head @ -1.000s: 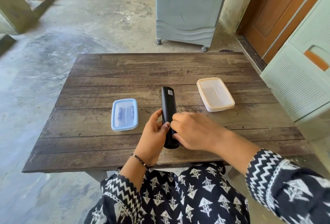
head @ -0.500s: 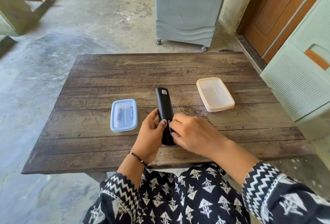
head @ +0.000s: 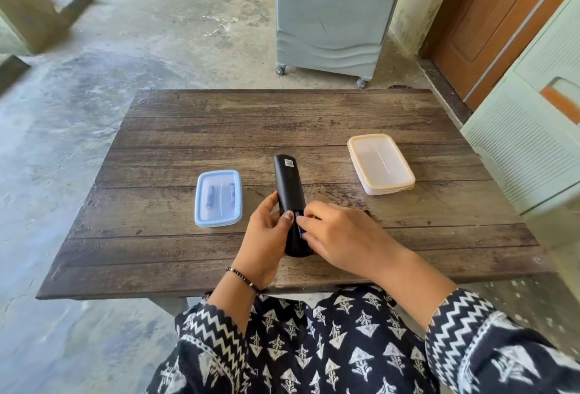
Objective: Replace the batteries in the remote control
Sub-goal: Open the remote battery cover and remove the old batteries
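A black remote control [head: 288,186] lies back-up on the wooden table [head: 282,120], its far end bearing a small white sticker. My left hand [head: 265,236] grips its near half from the left, thumb on the back. My right hand [head: 339,236] rests against the remote's right side, fingertips at a narrow gap where something blue shows. Left of the remote sits a blue lidded box [head: 218,197] with two batteries seen through the lid.
A closed cream plastic box [head: 380,163] stands at the right of the table. Beyond the far edge is a grey air cooler on wheels [head: 332,14]. A pale green cabinet [head: 533,130] stands close to the table's right side.
The remote's far end has swung slightly left. My right fingertips have shifted on its side, and a narrow gap with blue inside now shows on the back.
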### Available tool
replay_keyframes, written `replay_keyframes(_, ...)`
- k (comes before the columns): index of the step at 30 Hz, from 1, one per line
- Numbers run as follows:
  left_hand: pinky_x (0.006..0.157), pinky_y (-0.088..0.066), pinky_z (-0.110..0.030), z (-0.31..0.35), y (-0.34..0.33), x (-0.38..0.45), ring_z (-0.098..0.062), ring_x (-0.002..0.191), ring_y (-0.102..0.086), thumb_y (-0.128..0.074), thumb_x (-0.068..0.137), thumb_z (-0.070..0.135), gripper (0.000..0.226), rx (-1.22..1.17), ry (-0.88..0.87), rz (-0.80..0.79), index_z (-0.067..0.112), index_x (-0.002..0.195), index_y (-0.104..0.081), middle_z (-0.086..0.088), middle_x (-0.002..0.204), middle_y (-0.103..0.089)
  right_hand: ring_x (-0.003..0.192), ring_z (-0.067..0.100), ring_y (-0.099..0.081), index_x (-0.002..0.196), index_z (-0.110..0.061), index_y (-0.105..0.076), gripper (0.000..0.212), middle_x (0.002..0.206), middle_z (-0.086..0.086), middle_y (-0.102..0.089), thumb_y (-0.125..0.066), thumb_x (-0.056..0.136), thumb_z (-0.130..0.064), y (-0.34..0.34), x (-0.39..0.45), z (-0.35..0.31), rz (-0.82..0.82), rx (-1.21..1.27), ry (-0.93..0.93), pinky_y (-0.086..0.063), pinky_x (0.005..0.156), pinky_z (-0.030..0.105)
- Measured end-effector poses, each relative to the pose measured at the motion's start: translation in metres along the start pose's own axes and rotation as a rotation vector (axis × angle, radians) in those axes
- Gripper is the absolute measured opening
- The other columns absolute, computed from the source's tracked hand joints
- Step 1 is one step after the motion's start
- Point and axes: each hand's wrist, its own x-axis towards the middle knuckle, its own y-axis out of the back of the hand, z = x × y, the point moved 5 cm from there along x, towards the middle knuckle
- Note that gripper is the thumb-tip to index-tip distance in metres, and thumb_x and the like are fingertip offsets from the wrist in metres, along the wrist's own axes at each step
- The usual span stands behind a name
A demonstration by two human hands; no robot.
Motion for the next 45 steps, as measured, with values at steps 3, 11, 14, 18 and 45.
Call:
replay_keyframes(3,0.094,-0.047,-0.052,0.000,-0.001,0.000,-0.023,0.089,-0.063,-0.042,0.095,0.000,0.040,0.025,-0.007,0.004,0.011,0.132,-0.045,-0.015,0.107,-0.067,0.073,0.024,-0.060,0.101,-0.004,-0.063,0.036,0.090,0.009,-0.058,-0.037,0.088,-0.025,0.000,0.001,-0.001,-0.010,-0.013,0.017,-0.056,0.052,0.038)
replay_keyframes(11,0.085,-0.050,-0.045,0.004,0.000,0.003,-0.021,0.083,-0.064,-0.041,0.095,-0.001,0.037,0.004,-0.024,0.010,0.008,0.130,-0.047,-0.013,0.098,-0.067,0.063,0.026,-0.062,0.102,-0.002,-0.061,0.024,0.092,0.010,-0.058,-0.049,0.087,-0.016,-0.001,0.001,-0.003,0.004,0.016,-0.027,-0.055,0.048,0.039)
replay_keyframes(14,0.087,-0.050,-0.047,0.005,0.002,0.003,-0.018,0.079,-0.064,-0.041,0.095,-0.001,0.035,-0.006,-0.025,0.024,0.009,0.127,-0.048,-0.011,0.095,-0.067,0.064,0.026,-0.062,0.105,-0.003,-0.062,0.030,0.093,0.009,-0.058,-0.042,0.089,-0.020,-0.003,0.003,-0.001,0.022,0.051,-0.012,-0.056,0.050,0.038)
replay_keyframes(18,0.071,-0.057,-0.035,0.004,0.005,0.003,-0.014,0.074,-0.067,-0.041,0.095,0.000,0.033,-0.033,-0.018,0.038,0.011,0.125,-0.049,-0.009,0.094,-0.069,0.068,0.025,-0.063,0.113,-0.008,-0.061,0.038,0.103,0.006,-0.057,-0.038,0.090,-0.028,-0.005,0.002,0.002,0.013,0.154,-0.036,-0.056,0.057,0.038)
replay_keyframes(45,0.093,-0.046,-0.060,0.004,0.000,-0.003,-0.033,0.103,-0.061,-0.042,0.094,-0.002,0.035,-0.010,0.004,0.060,0.012,0.126,-0.045,-0.019,0.112,-0.062,0.069,0.015,-0.046,0.063,-0.015,-0.053,0.025,0.067,-0.004,-0.055,-0.076,0.072,-0.018,-0.025,-0.069,0.045,0.322,0.039,-0.693,-0.035,0.050,0.024)
